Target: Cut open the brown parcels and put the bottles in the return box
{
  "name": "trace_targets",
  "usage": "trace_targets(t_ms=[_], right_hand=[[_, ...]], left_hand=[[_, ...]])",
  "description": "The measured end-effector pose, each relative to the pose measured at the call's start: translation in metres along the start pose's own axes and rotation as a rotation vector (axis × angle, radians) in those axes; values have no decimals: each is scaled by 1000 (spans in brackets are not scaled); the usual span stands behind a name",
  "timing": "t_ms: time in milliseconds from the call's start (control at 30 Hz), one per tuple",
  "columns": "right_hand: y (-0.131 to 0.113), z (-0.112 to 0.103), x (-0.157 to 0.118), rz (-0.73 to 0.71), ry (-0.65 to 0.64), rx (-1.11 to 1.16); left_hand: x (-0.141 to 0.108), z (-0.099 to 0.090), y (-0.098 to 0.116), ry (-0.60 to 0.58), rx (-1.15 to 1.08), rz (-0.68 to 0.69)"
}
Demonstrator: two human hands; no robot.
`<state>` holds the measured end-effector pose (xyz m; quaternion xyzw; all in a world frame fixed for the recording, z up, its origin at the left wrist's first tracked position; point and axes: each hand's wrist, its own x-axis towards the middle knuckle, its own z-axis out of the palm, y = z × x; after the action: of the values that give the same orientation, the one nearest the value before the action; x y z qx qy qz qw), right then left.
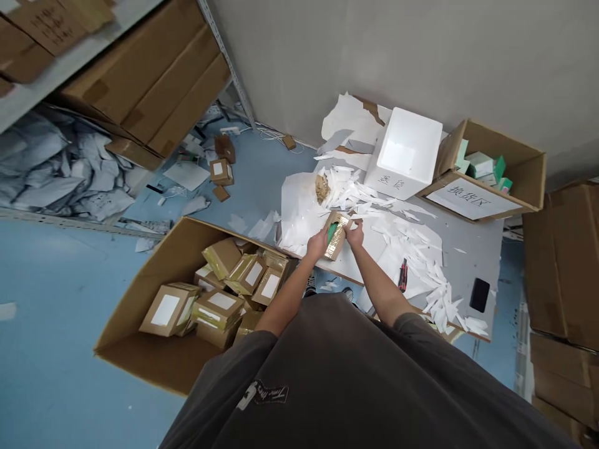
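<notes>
Over the near edge of the table, my left hand [318, 243] grips the left side of a small cardboard box [335, 248]. My right hand [354, 233] is closed on the right side of the same box. Shiny tape runs along its top, and through an opening a green item [332, 232] shows inside. Fingers partly hide the box's sides. White paper strips [349, 187] and a crumpled brown wad [322, 188] lie just beyond it. To the right of my right forearm rests a red and black utility knife [403, 275].
A large open carton [135, 368] holding several small taped boxes stands at my left. On the grey table [468, 249] are a white foam box [402, 149], a carton [510, 149] with green-and-white boxes, and a phone [480, 295]. Shelving [229, 62] rises at the left.
</notes>
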<state>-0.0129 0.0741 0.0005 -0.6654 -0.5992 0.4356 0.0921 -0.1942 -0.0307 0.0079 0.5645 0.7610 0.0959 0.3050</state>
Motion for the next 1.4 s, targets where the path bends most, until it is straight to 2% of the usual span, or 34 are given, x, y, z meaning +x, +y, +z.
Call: trace_targets(t_ms=[100, 167, 233, 300, 400, 467, 567, 667, 733, 800, 1000, 1133, 1267, 1400], right_hand=[[-11, 19, -23, 93, 242, -69], [-13, 37, -43, 39, 230, -94], [-12, 54, -57, 2, 190, -93], [-8, 61, -63, -9, 181, -29], [10, 49, -62, 11, 145, 164], [28, 34, -62, 55, 87, 338], [56, 20, -66, 186, 11, 604], [72, 27, -69, 288, -25, 792], [75, 36, -68, 262, -16, 880], [75, 45, -65, 205, 10, 917], [77, 46, -58, 225, 121, 763], [76, 44, -55, 220, 158, 627], [70, 47, -56, 257, 144, 626], [65, 48, -58, 233, 168, 522]], left_hand=[[1, -12, -23, 56, -168, -52], [1, -15, -33, 133, -209, -71], [3, -15, -37, 207, -150, -56], [6, -14, -37, 211, -46, 90], [12, -10, -34, 10, 65, 444], [15, -7, -32, -94, 96, 555], [18, -3, -29, -126, 77, 545], [18, -4, -29, -246, -33, 531], [17, -7, -31, -333, -110, 514], [14, -11, -34, -350, -133, 478], [-8, -6, -32, -124, -49, 334], [-25, -2, -31, -140, -24, 387], [-32, -6, -39, -145, 11, 475], [-33, -3, -43, -147, 90, 415]])
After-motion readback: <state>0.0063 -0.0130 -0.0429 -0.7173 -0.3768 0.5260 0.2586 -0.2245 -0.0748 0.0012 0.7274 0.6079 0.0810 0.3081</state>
